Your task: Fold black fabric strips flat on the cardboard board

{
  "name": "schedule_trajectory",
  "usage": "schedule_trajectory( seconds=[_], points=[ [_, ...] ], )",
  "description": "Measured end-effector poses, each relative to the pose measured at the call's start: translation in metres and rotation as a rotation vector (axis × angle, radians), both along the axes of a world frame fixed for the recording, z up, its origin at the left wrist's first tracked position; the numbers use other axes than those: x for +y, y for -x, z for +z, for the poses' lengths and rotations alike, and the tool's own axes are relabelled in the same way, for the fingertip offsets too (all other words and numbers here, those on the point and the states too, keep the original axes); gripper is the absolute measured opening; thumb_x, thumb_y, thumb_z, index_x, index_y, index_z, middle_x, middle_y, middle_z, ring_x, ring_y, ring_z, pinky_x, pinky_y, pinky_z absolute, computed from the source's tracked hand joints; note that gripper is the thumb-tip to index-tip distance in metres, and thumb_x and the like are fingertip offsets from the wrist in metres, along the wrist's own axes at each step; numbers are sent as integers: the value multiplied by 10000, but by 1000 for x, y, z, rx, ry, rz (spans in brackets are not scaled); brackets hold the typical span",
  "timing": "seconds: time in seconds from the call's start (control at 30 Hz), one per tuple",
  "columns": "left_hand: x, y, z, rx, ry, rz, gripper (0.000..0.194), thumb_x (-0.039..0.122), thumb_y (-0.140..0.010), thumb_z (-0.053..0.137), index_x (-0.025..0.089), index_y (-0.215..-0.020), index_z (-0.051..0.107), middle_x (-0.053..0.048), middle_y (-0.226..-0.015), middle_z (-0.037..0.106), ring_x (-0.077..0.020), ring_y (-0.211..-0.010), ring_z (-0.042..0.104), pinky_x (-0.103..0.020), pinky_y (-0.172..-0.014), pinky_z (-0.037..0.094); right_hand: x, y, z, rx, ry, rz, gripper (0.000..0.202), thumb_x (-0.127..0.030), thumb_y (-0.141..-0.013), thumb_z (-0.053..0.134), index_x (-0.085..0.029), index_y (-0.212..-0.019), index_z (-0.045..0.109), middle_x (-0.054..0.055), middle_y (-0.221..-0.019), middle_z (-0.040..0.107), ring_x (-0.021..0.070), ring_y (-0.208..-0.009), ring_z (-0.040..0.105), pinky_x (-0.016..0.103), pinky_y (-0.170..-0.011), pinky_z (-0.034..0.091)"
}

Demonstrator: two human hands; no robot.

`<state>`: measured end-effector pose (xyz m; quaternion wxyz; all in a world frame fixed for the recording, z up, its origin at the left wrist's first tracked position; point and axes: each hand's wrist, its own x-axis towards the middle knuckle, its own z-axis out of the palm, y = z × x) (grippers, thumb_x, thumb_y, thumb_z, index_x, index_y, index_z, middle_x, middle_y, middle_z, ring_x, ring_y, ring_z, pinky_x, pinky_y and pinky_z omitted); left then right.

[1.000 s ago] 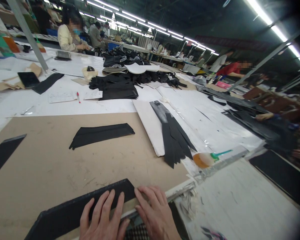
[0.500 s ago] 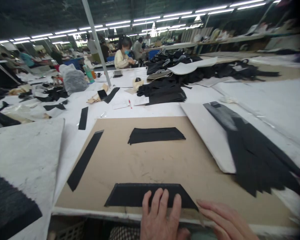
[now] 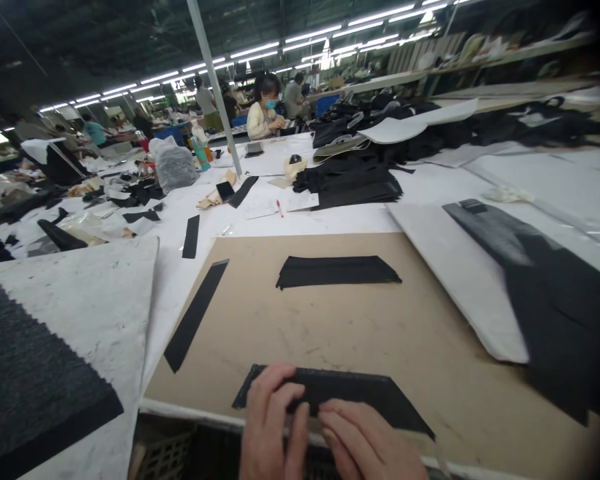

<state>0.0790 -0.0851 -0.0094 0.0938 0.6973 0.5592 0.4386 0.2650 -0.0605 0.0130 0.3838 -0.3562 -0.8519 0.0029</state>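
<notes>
Both hands have slid leftward; left hand (image 3: 273, 427) and right hand (image 3: 367, 443) press flat, ungrasping (fingers spread), on the black fabric strip (image 3: 350, 393).

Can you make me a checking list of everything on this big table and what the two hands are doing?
Surface: tan cardboard sheet lying on a white-covered table.
Job's things: flat black fabric strip with slanted ends at the near edge.
Clutter: folded black fabric piece, long narrow black strip, white board bearing black pieces, red pen.
Hands: left hand and right hand both press flat on the strip.
Cables: nothing seen.
Surroundings: other people at far tables, ceiling strip lights, slanted grey pole.
</notes>
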Motion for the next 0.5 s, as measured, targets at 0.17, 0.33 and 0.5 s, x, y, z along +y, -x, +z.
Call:
schedule_trajectory(
  seconds=[0.17,0.33,0.5],
  points=[
    [-3,81,8,317,158,205,163,364,-966,579,257,-1083,617,-93,-1244,590,-303,-1173,568,-523,-961,527,7,40,-11,2,11,79,300,-115,-1002,396,-153,-1111,673,89,-1001,721,203,-851,656,307,-763,535],
    [-7,94,-2,344,270,254,254,478,-963,550,244,-1013,636,-95,-1170,607,-311,-1097,595,-539,-925,540,11,62,-24,-90,126,99,234,-165,-931,543,-158,-1130,665,82,-1031,684,237,-895,599,349,-818,507],
    [1,87,-4,274,346,244,256,472,-961,539,237,-920,631,-97,-1141,596,-303,-1121,580,-516,-954,523,10,65,-32,-106,189,65,263,-146,-848,657,-181,-1109,658,51,-1070,663,233,-924,563,340,-851,472]
  ],
)
